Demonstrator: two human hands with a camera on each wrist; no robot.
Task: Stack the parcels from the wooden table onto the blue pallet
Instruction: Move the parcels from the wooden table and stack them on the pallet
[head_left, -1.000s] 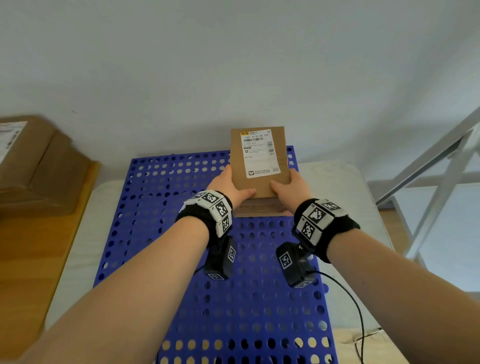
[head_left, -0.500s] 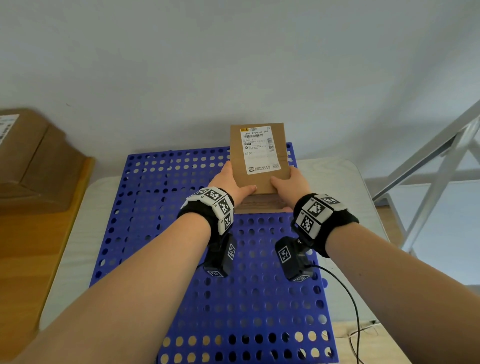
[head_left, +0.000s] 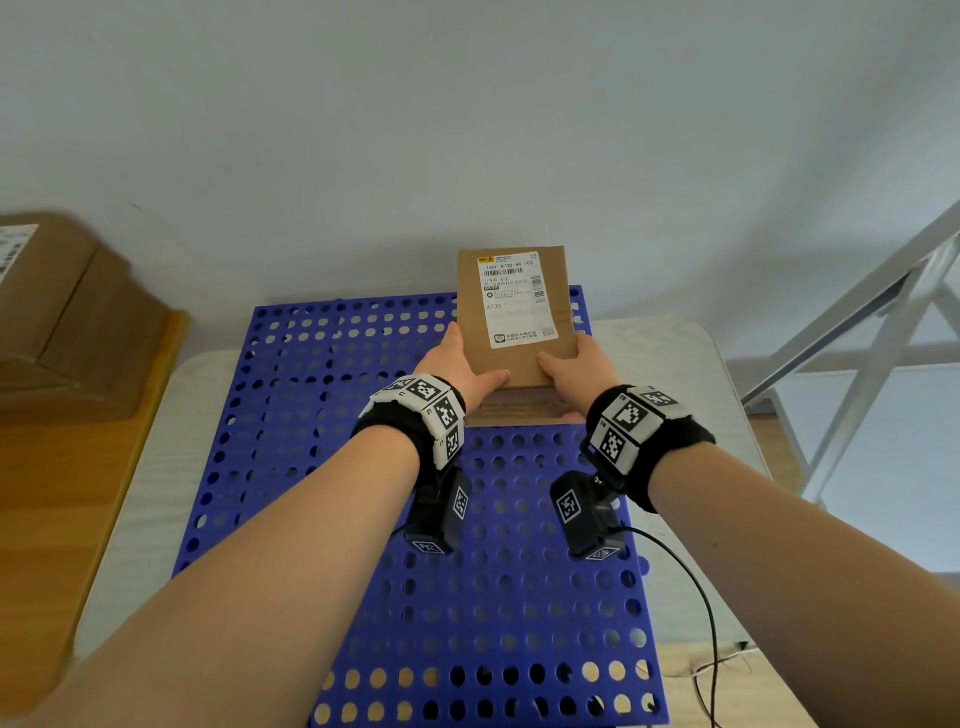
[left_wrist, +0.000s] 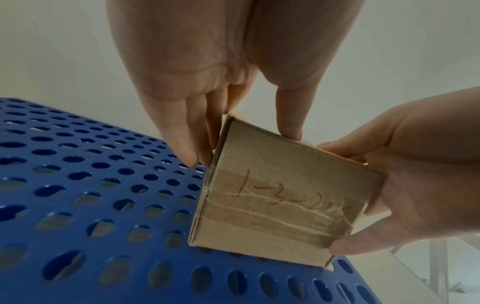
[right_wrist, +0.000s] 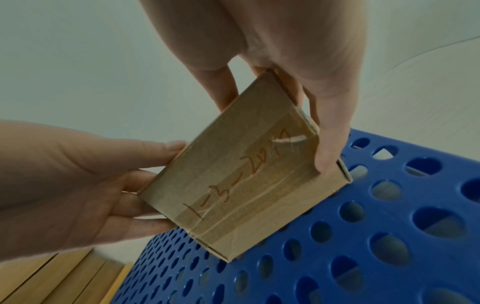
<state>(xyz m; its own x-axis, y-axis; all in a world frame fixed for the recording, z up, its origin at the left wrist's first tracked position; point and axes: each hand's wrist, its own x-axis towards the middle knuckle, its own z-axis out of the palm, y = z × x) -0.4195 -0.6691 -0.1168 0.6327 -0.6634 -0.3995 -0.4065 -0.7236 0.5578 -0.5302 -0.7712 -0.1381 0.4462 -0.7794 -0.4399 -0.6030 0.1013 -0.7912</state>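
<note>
A small brown cardboard parcel (head_left: 514, 322) with a white shipping label on top sits at the far right corner of the blue perforated pallet (head_left: 332, 467). Its taped near end (left_wrist: 280, 207) carries red handwriting. My left hand (head_left: 462, 369) grips its left side, thumb on top and fingers down the side. My right hand (head_left: 576, 369) grips the right side the same way. In the wrist views the parcel's (right_wrist: 241, 174) bottom edge meets the pallet (right_wrist: 389, 236) surface.
Bigger brown parcels (head_left: 67, 322) stand on the wooden table (head_left: 57, 519) at the left. The pallet lies on a pale table (head_left: 691, 353) against a white wall. A grey metal frame (head_left: 883, 332) stands at the right. A black cable (head_left: 696, 587) trails from my right wrist.
Both hands have carried the parcel a little farther toward the pallet's far right corner and lower. The grip is the same.
</note>
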